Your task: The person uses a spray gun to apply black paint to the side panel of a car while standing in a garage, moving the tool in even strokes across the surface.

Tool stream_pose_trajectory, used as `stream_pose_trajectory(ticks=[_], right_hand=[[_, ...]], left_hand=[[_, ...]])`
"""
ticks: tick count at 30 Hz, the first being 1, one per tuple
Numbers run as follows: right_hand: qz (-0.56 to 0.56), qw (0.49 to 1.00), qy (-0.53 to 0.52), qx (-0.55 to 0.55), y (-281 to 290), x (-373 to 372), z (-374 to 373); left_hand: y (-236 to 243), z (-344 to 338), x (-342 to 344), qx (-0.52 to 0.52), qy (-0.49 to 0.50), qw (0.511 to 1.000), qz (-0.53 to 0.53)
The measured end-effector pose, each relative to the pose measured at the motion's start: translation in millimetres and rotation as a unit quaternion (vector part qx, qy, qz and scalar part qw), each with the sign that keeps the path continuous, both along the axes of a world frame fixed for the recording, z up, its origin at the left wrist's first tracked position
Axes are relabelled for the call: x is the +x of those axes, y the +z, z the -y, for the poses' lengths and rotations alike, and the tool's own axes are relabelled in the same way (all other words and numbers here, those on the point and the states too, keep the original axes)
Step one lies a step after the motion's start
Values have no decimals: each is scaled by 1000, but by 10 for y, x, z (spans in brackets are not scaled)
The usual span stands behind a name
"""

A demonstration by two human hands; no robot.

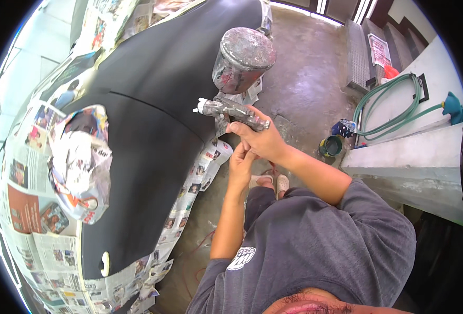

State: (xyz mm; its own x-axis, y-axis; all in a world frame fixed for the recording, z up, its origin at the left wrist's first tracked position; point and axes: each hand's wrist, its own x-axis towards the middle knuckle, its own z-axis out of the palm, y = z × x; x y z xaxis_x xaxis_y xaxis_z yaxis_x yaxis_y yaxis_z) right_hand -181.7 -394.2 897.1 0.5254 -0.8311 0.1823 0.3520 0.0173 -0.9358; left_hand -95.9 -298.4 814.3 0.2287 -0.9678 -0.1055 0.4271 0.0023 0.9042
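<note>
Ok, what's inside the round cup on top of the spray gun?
Can't tell: a stained lid covers the cup, hiding whatever it holds. Only its smeared outside shows, above the spray gun in the right hand.

Dark panel (148,167) blocking left, floor (312,68) open right

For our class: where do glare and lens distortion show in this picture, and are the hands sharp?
Head view: pale glare on the grey concrete floor, soft sheen on the matte black car panel; head view: pale gridded surface at upper left curves along the fisheye rim; head view: the left hand and right hand look fairly sharp, as does the paint-spattered metal spray gun.
</note>
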Motion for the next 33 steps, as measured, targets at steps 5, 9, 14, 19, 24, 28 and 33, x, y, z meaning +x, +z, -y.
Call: stream_pose_trajectory(ticks=[5,9,14,19,24,28,33], right_hand=[[-15,993,-58,105,-336,86,498],[-43,984,-135,107,-678,121,1145],[-125,965,-215,87,-884,-78,2086],[-149,943,-280,103,-1040,-216,2976],[-172,940,-271,116,-1271,-510,3710],[-176,951,-225,116,-1402,-683,4317],[-177,964,-144,138,-1590,-938,5095]], left_hand=[[-364,566,163,40,-42,998,17],[-679,1294,182,53,-109,992,21],[-974,2345,11,79,-176,981,6],[-1011,3253,-125,103,-215,971,-13],[-1067,3899,-443,141,-198,970,-16],[-1271,4443,-674,152,-158,975,-25],[-1511,5085,-1034,167,-105,979,-54]])
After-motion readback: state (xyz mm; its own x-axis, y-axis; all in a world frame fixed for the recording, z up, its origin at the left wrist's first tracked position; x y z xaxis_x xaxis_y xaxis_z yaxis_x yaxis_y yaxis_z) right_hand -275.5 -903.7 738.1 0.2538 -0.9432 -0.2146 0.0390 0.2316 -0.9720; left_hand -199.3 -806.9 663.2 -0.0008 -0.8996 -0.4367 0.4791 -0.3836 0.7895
